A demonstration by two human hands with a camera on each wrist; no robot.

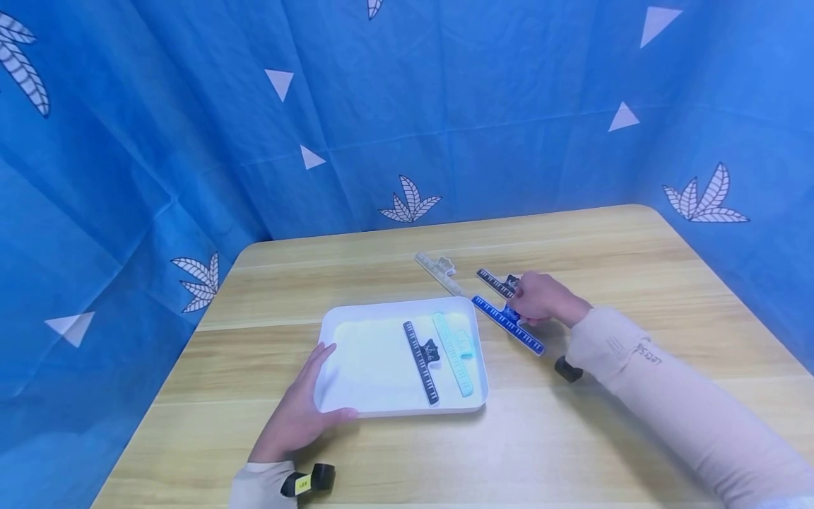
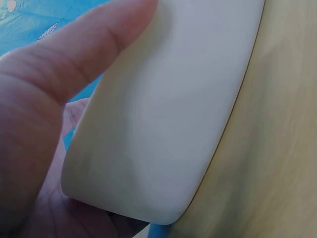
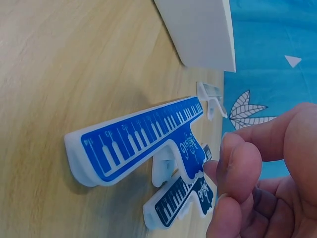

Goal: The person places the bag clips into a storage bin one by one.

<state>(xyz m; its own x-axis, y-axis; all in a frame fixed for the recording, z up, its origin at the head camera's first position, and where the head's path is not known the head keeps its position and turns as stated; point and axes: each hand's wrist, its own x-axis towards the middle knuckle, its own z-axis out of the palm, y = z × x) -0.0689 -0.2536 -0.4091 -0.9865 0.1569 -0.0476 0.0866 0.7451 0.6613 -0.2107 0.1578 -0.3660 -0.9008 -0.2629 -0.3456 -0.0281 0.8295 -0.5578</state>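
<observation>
My left hand grips the near-left corner of a white plastic tray, thumb along the front rim and fingers at the left side. A black piano-key-patterned clip and a mint-green clip lie in the tray's right half. Right of the tray, my right hand pinches the handle of a blue piano-key clip; its fingers are curled in the right wrist view. Just behind the blue clip lies another black clip, partly covered by the hand.
A whitish translucent clip lies behind the tray's far-right corner. The wooden table extends around the tray, with its far edge against a blue patterned curtain. Black wrist cameras sit at both wrists.
</observation>
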